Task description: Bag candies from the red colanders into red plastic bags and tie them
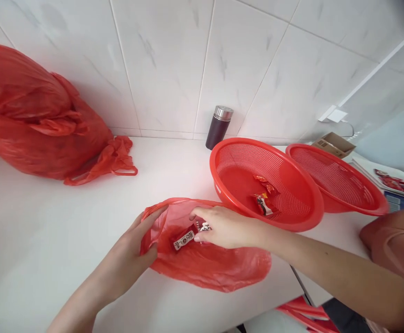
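An opened red plastic bag lies on the white table in front of me. My left hand grips its left rim, fingers along the inside edge and thumb at the near side. Reaching into the bag from the right, my right hand has its thumb and fingers around a small red packet with white print. Another small red packet, with a pale label and dark characters, lies in the bag just left of those fingertips.
A red plastic colander holding a few wrapped packets touches the bag's far right side. Behind it stand a second colander, a dark thermos and a cardboard box. Full red bags fill the left back. Someone's arm shows at right.
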Tool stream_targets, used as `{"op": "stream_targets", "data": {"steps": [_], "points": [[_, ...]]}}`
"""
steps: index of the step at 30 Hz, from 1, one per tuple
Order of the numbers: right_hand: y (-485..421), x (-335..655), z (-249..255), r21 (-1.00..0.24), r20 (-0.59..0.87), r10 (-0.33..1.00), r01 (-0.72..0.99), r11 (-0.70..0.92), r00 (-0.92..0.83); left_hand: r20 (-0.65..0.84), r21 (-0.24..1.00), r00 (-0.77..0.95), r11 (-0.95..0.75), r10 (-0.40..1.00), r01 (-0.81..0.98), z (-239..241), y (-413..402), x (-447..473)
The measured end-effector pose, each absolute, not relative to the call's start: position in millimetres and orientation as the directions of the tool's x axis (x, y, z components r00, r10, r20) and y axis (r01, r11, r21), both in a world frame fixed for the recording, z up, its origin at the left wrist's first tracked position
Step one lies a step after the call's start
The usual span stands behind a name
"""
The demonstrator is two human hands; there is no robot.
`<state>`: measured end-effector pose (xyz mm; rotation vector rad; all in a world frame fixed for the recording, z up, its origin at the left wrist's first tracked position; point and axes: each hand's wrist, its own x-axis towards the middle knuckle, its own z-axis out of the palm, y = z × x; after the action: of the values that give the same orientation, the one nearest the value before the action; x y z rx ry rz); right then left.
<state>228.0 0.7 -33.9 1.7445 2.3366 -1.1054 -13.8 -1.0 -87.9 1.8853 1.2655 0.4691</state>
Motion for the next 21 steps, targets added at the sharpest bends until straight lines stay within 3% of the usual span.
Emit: {"op": "stream_targets", "data": {"steps": [4,6,9,11,13,15,17,19,21], "points": [[-8,228,-23,-0.456,-0.477,0.818,0.886,0.084,-0.322,-0.12,0.793,0.427,-0.172,0.896,0.584,-89,-2,-14],[-15,227,-19,-0.437,-0.378,0.866,0.888,0.145,-0.327,-0.099,0.791,0.429,-0.191,0.898,0.582,-88,-2,-13],[-17,241,-5,-0.529,-0.218,0.914,0.828,0.184,-0.342,-0.062,0.786,0.431,-0.222,0.9,0.577,-89,-2,-12],[-8,266,7,-0.551,-0.127,0.96,0.823,0.14,-0.249,-0.058,0.773,0.414,-0.221,0.909,0.595,-90,-1,-13],[5,302,13,-0.468,-0.088,0.991,0.882,0.044,-0.097,-0.052,0.751,0.396,-0.226,0.917,0.621,-93,0,-15],[17,338,8,-0.3,-0.169,0.986,0.952,-0.066,0.016,-0.03,0.731,0.395,-0.25,0.918,0.636,-96,2,-16],[23,366,-7,-0.139,-0.349,0.935,0.983,-0.119,0.064,-0.008,0.71,0.389,-0.268,0.921,0.651,-101,4,-19],[25,380,-26,-0.072,-0.464,0.883,0.99,-0.122,0.075,-0.005,0.686,0.377,-0.271,0.926,0.675,-105,7,-21],[25,385,-41,-0.05,-0.462,0.884,0.992,-0.114,0.078,0.004,0.66,0.368,-0.279,0.93,0.697,-109,10,-23]]}}
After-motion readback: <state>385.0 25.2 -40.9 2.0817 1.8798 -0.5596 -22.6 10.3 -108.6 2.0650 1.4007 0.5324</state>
